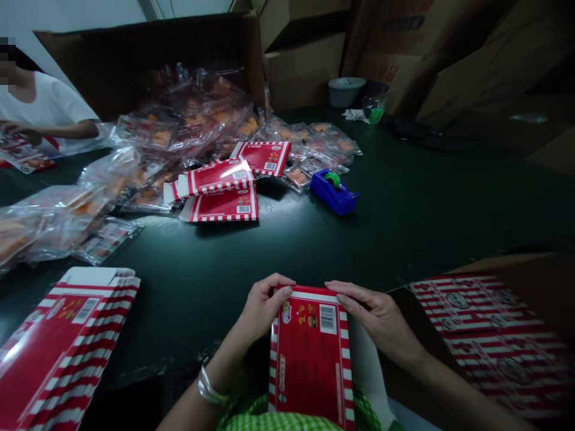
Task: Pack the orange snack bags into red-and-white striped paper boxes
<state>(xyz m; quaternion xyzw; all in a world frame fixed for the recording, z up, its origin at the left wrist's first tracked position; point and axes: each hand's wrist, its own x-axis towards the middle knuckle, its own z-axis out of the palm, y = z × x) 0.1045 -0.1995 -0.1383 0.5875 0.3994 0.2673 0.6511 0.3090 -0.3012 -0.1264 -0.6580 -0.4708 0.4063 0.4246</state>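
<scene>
A red box with white-striped edges and a barcode (309, 353) stands on end at the near table edge, in front of me. My left hand (263, 308) is closed on its top left corner, fingers curled over the top flap. My right hand (380, 314) lies along the top right edge with fingers pressed on the flap. A silver bracelet is on my left wrist.
A stack of flat red-striped cartons (58, 341) lies near left. Filled striped boxes (494, 335) sit in a cardboard case at right. Further off are three red boxes (224, 191), clear bags of orange items (148, 143), a blue tape dispenser (335, 191), and a person in white (45, 114).
</scene>
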